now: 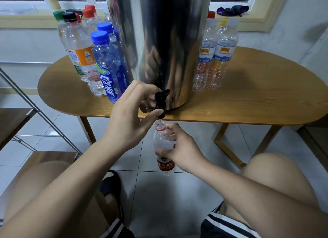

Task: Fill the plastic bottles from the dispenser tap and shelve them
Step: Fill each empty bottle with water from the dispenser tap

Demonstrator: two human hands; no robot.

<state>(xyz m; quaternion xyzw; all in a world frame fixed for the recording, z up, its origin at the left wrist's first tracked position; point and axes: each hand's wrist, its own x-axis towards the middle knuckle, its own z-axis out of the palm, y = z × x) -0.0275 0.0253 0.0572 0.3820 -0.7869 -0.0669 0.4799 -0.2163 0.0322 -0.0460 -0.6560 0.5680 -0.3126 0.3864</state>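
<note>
Gripping a 农夫山泉 bottle, the right hand holds it under the tap the left hand pinches.

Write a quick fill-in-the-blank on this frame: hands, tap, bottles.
1. The left hand pinches the black ____ on the steel dispenser.
2. The right hand holds the red-labelled bottle below the spout; its cap is ____.
3. The dispenser stands on a ____ table.
4. The blue-labelled bottle beside it has a ____ cap.

Missing words: tap; off; wooden; blue.
</note>
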